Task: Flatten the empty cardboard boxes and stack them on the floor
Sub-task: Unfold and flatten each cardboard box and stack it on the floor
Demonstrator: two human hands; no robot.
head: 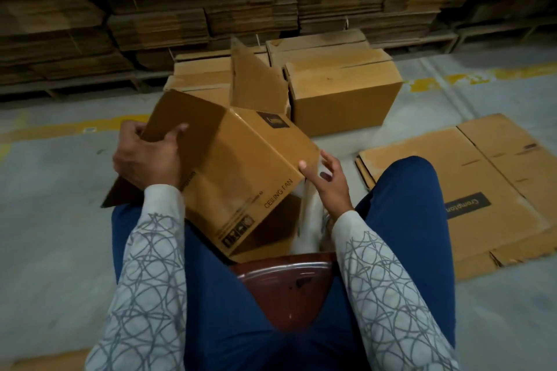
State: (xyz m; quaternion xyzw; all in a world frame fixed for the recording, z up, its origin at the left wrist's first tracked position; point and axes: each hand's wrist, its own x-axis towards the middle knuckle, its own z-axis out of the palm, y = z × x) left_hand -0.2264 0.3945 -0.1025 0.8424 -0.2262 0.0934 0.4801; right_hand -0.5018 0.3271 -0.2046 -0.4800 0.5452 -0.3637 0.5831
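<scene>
A brown cardboard box (241, 166) printed "CEILING FAN" is tilted over my lap, its flaps open at the far and left ends. My left hand (144, 156) grips the left flap, thumb on top and fingers curled under it. My right hand (330, 181) touches the box's right corner with straight, spread fingers. A blurred strip of pale tape (307, 220) hangs below that corner. To my right, a stack of flattened boxes (470, 190) lies on the floor.
I sit on a dark red plastic stool (283, 286), knees apart in blue trousers. Several closed boxes (340, 87) stand on the grey floor (60, 220) ahead. Tall piles of flat cardboard (211, 3) line the back wall. A yellow line (470, 77) marks the floor.
</scene>
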